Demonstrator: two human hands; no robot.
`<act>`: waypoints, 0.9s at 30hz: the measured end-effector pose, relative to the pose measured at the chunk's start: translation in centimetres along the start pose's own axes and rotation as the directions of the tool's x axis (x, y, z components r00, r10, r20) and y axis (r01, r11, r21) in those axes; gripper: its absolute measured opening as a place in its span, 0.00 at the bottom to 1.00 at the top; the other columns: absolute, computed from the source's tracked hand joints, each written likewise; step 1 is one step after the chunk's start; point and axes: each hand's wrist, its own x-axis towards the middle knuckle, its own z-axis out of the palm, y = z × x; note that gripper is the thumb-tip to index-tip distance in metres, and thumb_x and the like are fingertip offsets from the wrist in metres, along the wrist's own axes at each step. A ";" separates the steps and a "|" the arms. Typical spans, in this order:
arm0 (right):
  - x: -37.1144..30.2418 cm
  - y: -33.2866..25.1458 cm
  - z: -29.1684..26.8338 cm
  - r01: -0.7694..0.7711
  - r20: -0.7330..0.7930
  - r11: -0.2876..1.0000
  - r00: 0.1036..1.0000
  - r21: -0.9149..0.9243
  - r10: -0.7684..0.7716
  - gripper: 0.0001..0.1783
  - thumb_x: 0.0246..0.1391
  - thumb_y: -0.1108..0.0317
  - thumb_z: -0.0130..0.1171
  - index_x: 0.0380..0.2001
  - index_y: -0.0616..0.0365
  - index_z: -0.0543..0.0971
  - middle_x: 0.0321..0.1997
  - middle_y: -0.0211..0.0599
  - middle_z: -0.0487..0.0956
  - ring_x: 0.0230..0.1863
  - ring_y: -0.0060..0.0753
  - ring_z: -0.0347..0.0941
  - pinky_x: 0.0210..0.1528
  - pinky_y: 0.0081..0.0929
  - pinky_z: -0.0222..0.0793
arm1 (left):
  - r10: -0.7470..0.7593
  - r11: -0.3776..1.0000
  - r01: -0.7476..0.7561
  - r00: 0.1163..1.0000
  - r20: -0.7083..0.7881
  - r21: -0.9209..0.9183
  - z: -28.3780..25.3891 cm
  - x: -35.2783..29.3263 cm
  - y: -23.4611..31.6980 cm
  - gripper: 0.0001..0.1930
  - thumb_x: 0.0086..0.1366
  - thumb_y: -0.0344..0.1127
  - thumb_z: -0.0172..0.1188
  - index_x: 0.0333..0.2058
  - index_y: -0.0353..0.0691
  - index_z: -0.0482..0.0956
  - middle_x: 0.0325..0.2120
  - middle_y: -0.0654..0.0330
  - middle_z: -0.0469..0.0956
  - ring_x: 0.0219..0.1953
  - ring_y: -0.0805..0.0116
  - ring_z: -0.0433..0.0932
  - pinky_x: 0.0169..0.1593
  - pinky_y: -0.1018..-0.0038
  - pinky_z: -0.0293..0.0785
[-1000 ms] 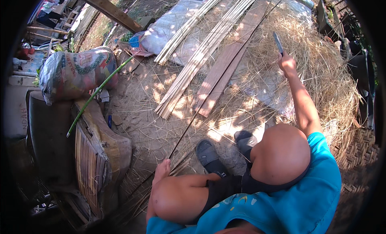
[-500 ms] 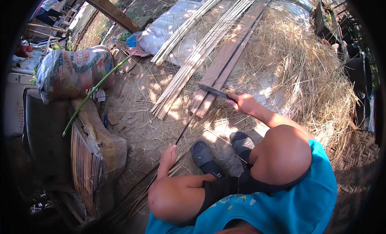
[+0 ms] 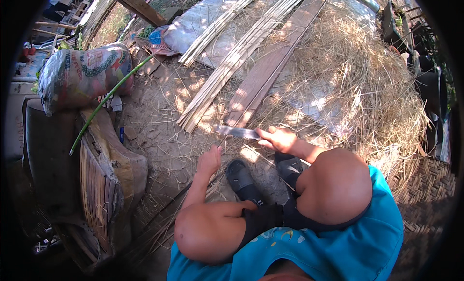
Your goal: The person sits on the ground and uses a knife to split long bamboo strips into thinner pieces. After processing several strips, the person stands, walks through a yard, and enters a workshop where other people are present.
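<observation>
My right hand (image 3: 279, 139) is closed round the handle of a knife (image 3: 239, 132), its blade pointing left across the near end of a brown wooden plank (image 3: 263, 71). My left hand (image 3: 209, 160) is closed on the near end of a long thin dark strip (image 3: 296, 44), which extends up along the plank. The strip's near part is hard to follow where it passes the blade. Beside the plank on the left lie long pale split strips (image 3: 227, 80) in a bundle.
Dry fibrous shavings (image 3: 357, 78) pile up on the right. Left of me are a stuffed sack (image 3: 89, 71), a green stick (image 3: 111, 95) and a worn block with slatted sides (image 3: 108, 170). A woven mat (image 3: 427, 203) lies at lower right.
The knife and my right hand have come down toward me and slightly left along the strip. My left hand has moved up and right, so the hands are closer together.
</observation>
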 end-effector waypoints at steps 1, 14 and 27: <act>1.0 3.5 -1.3 -0.239 -0.174 0.963 0.950 0.122 0.257 0.21 0.67 0.50 0.55 0.60 0.38 0.73 0.38 0.53 0.80 0.42 0.62 0.80 0.43 0.48 0.79 | -0.007 0.999 0.006 1.000 0.015 0.042 -0.5 0.4 -0.6 0.21 0.77 0.52 0.41 0.37 0.38 0.69 0.27 0.36 0.80 0.31 0.31 0.80 0.36 0.42 0.74; 0.8 5.5 -1.6 -0.167 -0.220 0.985 0.960 0.046 0.173 0.22 0.69 0.46 0.49 0.59 0.42 0.72 0.39 0.47 0.82 0.35 0.60 0.81 0.37 0.53 0.79 | -0.090 0.927 0.097 0.995 0.037 -0.361 -0.7 -2.7 -3.7 0.27 0.76 0.54 0.46 0.31 0.35 0.80 0.22 0.47 0.78 0.28 0.50 0.80 0.36 0.58 0.73; 1.0 12.9 -5.1 -0.475 -0.410 0.875 0.783 0.094 0.468 0.22 0.69 0.45 0.47 0.58 0.41 0.72 0.32 0.51 0.83 0.34 0.58 0.82 0.39 0.52 0.79 | -0.033 0.841 0.042 0.999 0.027 -0.540 2.3 0.5 -4.5 0.26 0.75 0.54 0.50 0.31 0.36 0.81 0.19 0.59 0.77 0.23 0.68 0.74 0.33 0.68 0.72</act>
